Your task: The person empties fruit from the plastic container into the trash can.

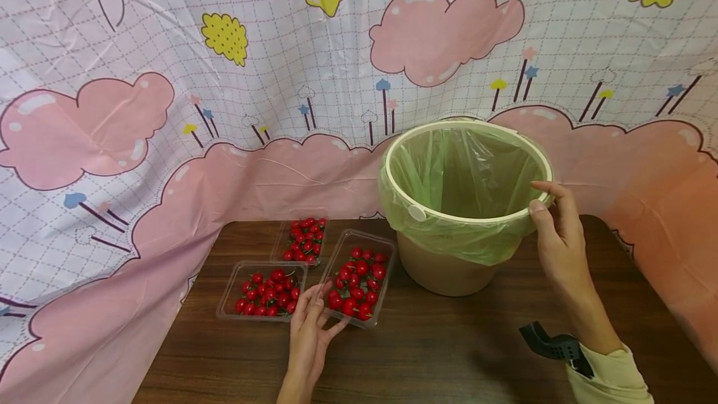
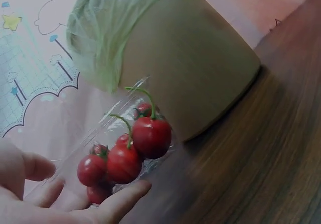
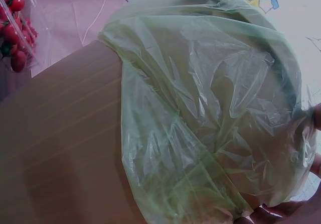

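My left hand (image 1: 311, 332) is at the near left corner of a clear plastic box of cherry tomatoes (image 1: 359, 279). Its fingers are fairly straight and spread, with fingertips right at the box's edge; the left wrist view shows them beside the red tomatoes (image 2: 125, 161) with green stems. The right hand (image 1: 561, 235) holds the rim of a tan trash can (image 1: 449, 270), thumb and fingers on either side of the pale rim ring (image 1: 477, 219). A thin green trash bag (image 3: 210, 108) lines the can and folds down over its outside.
Two more clear boxes of cherry tomatoes stand left of the first, one nearer (image 1: 266, 295) and one farther back (image 1: 305, 242). All sit on a dark wooden table (image 1: 426, 354). A patterned cloth (image 1: 314, 186) hangs behind and round the sides.
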The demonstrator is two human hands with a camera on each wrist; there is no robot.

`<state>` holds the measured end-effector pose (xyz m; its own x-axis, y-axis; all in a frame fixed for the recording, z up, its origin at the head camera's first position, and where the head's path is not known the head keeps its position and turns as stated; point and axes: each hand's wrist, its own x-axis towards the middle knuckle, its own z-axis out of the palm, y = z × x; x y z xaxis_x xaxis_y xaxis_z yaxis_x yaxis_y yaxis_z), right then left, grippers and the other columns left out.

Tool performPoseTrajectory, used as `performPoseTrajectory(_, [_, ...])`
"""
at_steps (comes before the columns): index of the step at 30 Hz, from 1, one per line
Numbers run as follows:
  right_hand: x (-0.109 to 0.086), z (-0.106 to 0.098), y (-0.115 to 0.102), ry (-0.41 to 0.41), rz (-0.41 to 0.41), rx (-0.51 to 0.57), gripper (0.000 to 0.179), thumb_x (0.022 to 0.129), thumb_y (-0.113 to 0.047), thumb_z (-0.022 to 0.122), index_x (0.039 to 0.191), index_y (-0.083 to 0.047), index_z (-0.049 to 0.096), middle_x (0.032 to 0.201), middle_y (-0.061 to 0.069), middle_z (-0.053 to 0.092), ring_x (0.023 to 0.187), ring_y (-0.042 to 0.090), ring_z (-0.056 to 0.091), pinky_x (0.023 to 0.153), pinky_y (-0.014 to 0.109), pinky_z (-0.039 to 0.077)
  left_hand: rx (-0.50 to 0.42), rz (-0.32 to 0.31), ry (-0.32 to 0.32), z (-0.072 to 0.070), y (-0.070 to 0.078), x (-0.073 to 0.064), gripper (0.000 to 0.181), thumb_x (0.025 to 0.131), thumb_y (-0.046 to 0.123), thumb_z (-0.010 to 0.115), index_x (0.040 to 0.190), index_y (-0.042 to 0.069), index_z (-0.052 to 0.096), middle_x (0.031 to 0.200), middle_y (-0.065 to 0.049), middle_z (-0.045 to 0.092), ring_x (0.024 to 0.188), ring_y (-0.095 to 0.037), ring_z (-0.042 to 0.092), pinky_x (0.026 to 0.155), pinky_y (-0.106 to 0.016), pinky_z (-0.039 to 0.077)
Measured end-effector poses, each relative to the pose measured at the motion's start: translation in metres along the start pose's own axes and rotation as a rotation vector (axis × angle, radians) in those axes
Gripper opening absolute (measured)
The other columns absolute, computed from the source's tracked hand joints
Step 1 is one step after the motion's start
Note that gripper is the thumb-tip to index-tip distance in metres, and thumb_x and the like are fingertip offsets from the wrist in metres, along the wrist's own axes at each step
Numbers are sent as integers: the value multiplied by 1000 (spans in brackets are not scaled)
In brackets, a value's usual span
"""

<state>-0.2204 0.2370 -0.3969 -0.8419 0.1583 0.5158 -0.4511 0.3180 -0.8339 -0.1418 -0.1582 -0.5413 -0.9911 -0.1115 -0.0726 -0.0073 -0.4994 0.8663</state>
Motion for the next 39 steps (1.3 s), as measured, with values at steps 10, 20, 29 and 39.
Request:
performPoseTrajectory(10, [0,0,0,-3,-1,-8,40,111,-18,43,149,-6,46,149,3,42,127,20,45,95,17,36,-94,-23,-49,1,2,-10,11,111,15,45,100,15,42,161,-31,24,148,-49,19,102,-79,32])
performPoseTrajectory(20, [0,-1,2,6,-6,-24,40,111,-19,43,149,-7,46,145,-1,44,120,19,46,92,19,35,-17,24,-70,4,2,-13,24,113,14,34,134,6,27,161,-32,23,145,-58,15,101,-81,31])
performPoseTrajectory(29, [0,0,0,11,-12,-16,40,111,-18,43,148,-6,47,145,-2,44,124,18,44,95,19,34,8,15,-22,3,2,-14,44,113,17,38,152,-1,29,161,-23,28,145,-54,22,100,-76,37])
performPoseTrajectory(39, [0,1,0,11,-12,-9,40,111,-18,43,148,-5,47,148,0,44,129,19,42,98,19,33,134,100,15,0,0,-15,45,114,19,38,156,5,33,162,-21,33,145,-61,18,93,-73,46])
